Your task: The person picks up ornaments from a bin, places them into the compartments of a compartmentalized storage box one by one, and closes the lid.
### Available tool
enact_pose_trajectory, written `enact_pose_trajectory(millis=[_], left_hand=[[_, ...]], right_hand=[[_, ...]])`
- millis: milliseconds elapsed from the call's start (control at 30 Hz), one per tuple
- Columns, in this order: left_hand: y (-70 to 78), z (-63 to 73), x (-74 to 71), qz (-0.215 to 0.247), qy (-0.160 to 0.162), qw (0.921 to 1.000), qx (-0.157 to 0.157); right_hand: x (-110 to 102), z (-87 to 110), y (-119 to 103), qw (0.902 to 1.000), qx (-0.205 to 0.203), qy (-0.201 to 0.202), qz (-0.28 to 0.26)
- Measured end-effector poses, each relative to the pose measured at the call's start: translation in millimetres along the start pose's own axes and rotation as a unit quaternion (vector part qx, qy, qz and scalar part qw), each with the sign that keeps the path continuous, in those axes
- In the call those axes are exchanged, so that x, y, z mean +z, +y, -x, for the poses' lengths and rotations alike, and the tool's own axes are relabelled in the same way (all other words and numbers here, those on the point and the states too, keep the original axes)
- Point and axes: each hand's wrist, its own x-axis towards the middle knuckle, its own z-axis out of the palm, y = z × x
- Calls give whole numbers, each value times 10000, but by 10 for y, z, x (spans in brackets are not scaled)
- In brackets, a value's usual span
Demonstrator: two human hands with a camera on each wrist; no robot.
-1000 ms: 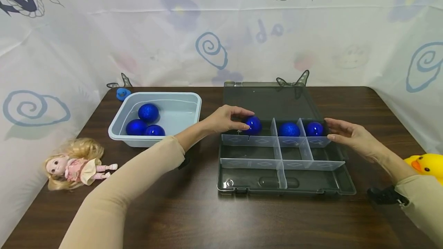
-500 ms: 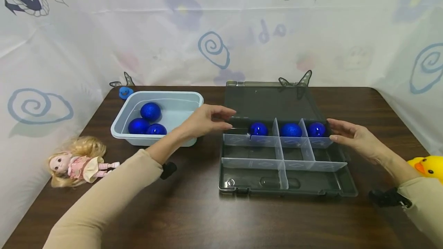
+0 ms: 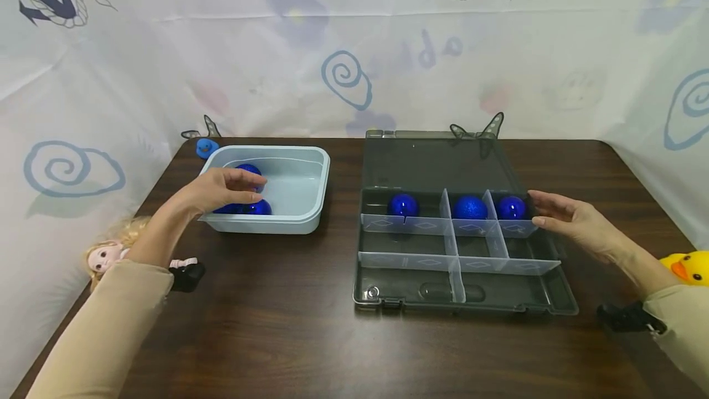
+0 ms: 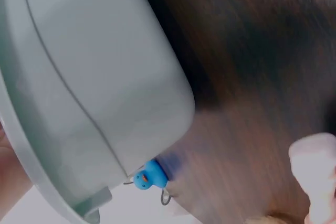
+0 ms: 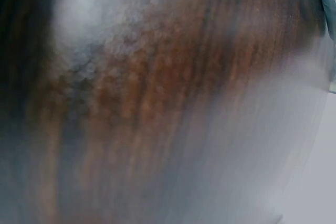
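Observation:
My left hand (image 3: 213, 191) hovers over the left side of a light blue plastic basin (image 3: 307, 221), thumb and fingers apart above several blue baubles. A glittery bauble (image 3: 249, 169) and a shiny bauble (image 3: 261, 207) show partly; the hand hides the rest. The left wrist view shows the basin's outer wall (image 4: 105, 77). My right hand (image 3: 576, 225) rests at the right edge of an open, dark see-through divided box (image 3: 410, 310), fingers extended. A shiny bauble (image 3: 404, 205), a glittery bauble (image 3: 470, 207) and another shiny bauble (image 3: 511, 208) sit in its back compartments.
A small blue duck (image 3: 207, 148) stands behind the basin. A doll (image 3: 105, 257) lies at left, partly behind my left arm. At the right edge sits a yellow duck (image 3: 689, 268). The box's lid (image 3: 437, 162) lies back on the brown table (image 3: 288, 313).
My left hand lets go of a bauble in the box's back left compartment and moves left to the basin. That bauble now sits in the compartment. My right hand stays put.

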Motion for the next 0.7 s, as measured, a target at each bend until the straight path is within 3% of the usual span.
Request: enact_pose_trajectory(millis=[133, 400, 567, 700], left_hand=[[-29, -25, 6, -117, -196, 9996, -194], [-88, -102, 51, -760, -482, 9959, 62], [-72, -126, 69, -753, -471, 9960, -130], [-40, -140, 69, -491, -374, 9978, -247]], right_hand=[[7, -1, 14, 10000, -12, 39, -16], [6, -14, 7, 10000, 28, 64, 11], [14, -13, 20, 10000, 47, 68, -32], [7, -9, 18, 9999, 81, 82, 20]])
